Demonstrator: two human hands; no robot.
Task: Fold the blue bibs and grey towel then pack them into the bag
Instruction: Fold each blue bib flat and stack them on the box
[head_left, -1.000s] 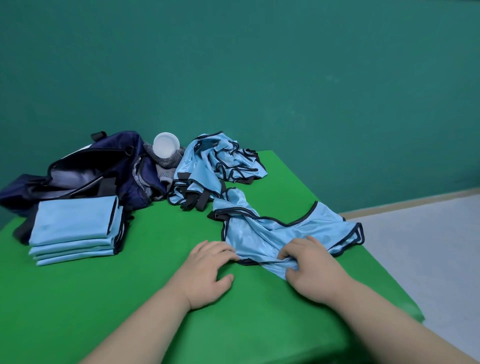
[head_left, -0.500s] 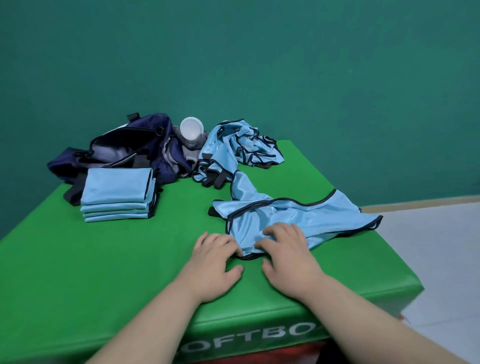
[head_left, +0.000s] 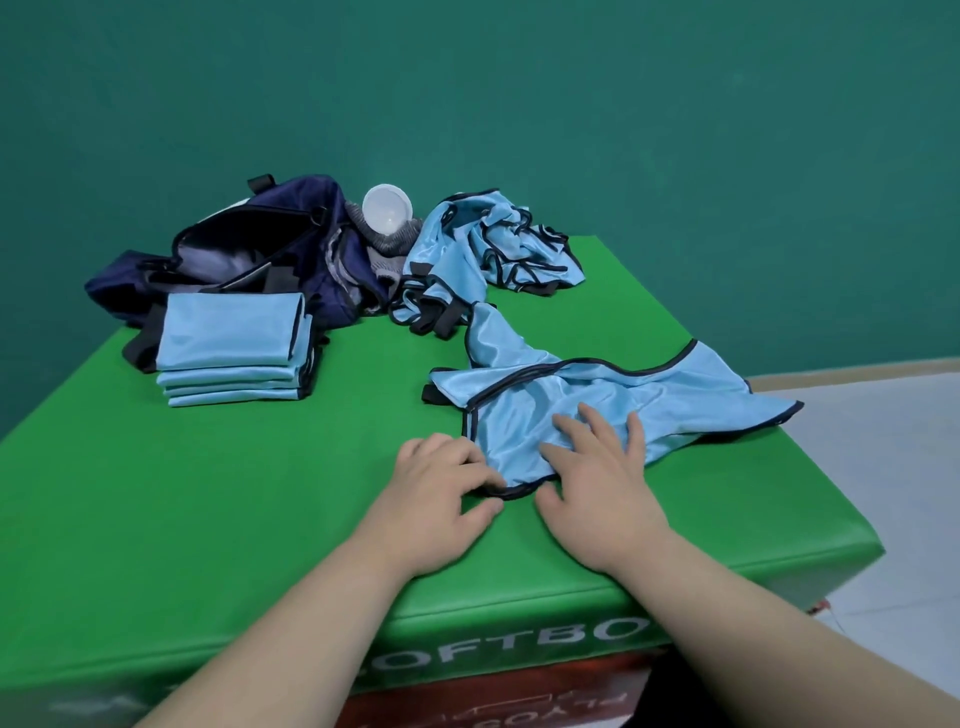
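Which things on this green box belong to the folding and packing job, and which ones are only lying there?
For the job: spread bib, folded bib stack, crumpled bib heap, grey towel, navy bag.
Just lying about: white plastic cup, beside the towel.

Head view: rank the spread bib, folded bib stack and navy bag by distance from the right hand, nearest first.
1. Spread bib: front right, directly under the right hand.
2. Folded bib stack: left side, mid-table.
3. Navy bag: back left, behind the stack.
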